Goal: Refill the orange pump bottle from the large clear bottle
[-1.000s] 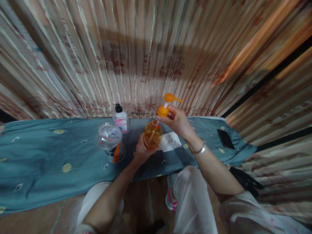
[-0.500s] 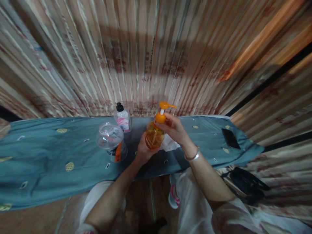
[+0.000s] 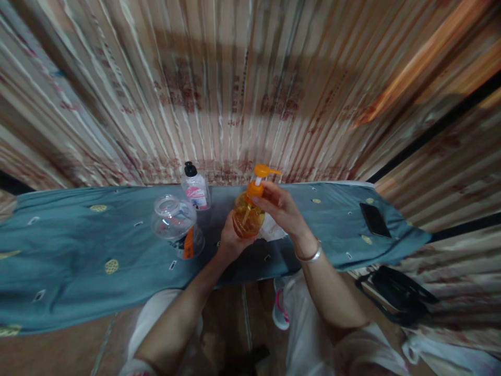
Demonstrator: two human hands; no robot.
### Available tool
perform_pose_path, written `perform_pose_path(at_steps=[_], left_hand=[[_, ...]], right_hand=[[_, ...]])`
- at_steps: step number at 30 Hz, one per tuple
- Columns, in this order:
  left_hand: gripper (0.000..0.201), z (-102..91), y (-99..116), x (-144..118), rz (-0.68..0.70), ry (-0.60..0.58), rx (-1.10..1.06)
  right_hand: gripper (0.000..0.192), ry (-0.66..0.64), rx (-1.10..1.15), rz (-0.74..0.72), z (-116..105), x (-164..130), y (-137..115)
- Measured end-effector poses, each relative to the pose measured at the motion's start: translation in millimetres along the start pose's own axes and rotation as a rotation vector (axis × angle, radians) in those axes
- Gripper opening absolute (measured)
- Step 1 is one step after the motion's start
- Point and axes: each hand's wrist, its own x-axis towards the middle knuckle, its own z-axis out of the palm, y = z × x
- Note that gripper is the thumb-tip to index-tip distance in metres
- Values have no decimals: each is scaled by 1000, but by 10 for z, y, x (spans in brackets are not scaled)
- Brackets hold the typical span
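My left hand [image 3: 228, 241] grips the round body of an orange soap bottle [image 3: 246, 220] from below, holding it just above the blue cloth [image 3: 78, 245]. My right hand [image 3: 278, 208] pinches the orange pump cap [image 3: 256, 188] at the bottle's neck; the pump sits down on the neck with its spout pointing right. A white tissue [image 3: 270, 230] lies on the cloth under my right hand.
A clear glass jar [image 3: 172, 219] rests on an orange-labelled container left of the bottle. A small clear bottle with a black cap [image 3: 195, 188] stands by the curtain. A black phone [image 3: 374, 219] lies at the right end of the cloth; a black bag [image 3: 399, 295] is on the floor.
The pump was lifted above the bottle's neck with its tube showing; my right hand has lowered it onto the neck. The left hand kept its hold on the bottle.
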Motion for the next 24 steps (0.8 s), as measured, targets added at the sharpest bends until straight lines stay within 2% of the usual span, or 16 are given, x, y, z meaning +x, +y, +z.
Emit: perform_pose_path(at_steps=[6, 12, 18, 21, 24], left_hand=[[96, -7, -37, 10, 31, 8, -29], [92, -19, -62, 20, 73, 1, 16], [99, -18, -77, 27, 59, 2, 14], [96, -18, -82, 24, 66, -13, 6], [97, -19, -89, 22, 73, -4, 5]], right_hand=[[67, -38, -115, -48, -29, -26, 4], [64, 9, -184, -96, -9, -43, 63], [80, 105, -218, -59, 14, -67, 202], [89, 125, -205, -75, -11, -78, 233], [83, 83, -165, -112, -42, -77, 216]])
